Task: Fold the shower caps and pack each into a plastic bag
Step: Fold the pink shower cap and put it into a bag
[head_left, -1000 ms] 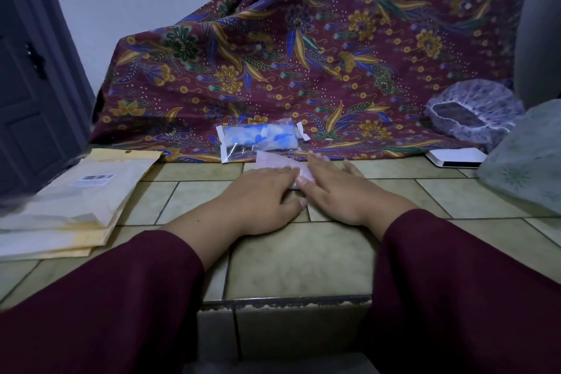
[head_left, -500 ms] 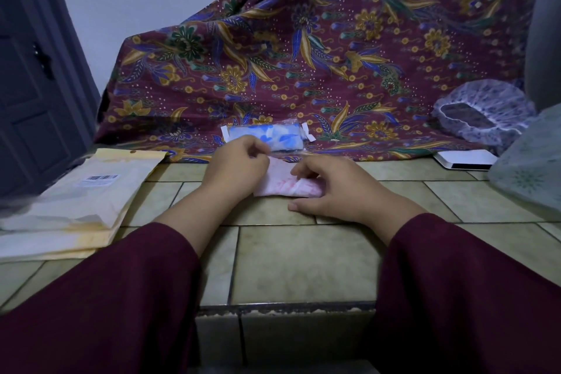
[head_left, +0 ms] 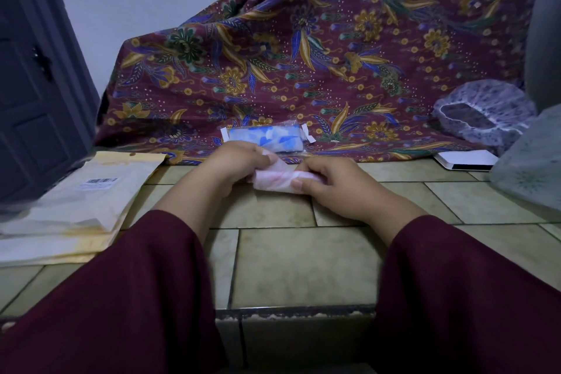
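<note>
A folded pink-patterned shower cap lies as a narrow strip on the tiled floor between my hands. My left hand pinches its left end, lifting a corner. My right hand grips its right end, with the thumb on top of the strip. Just behind them, a blue-patterned shower cap sealed in a clear plastic bag lies on the batik cloth. An unfolded purple-dotted shower cap sits at the far right.
A maroon batik cloth drapes over something behind the work spot. Padded mailer envelopes are stacked at the left. A white flat box and a pale green bag lie at the right. A dark door stands far left.
My hands went from pressing flat on the pink cap to gripping its two ends. The cap is now narrower, a rolled or folded strip, with its left corner raised.
</note>
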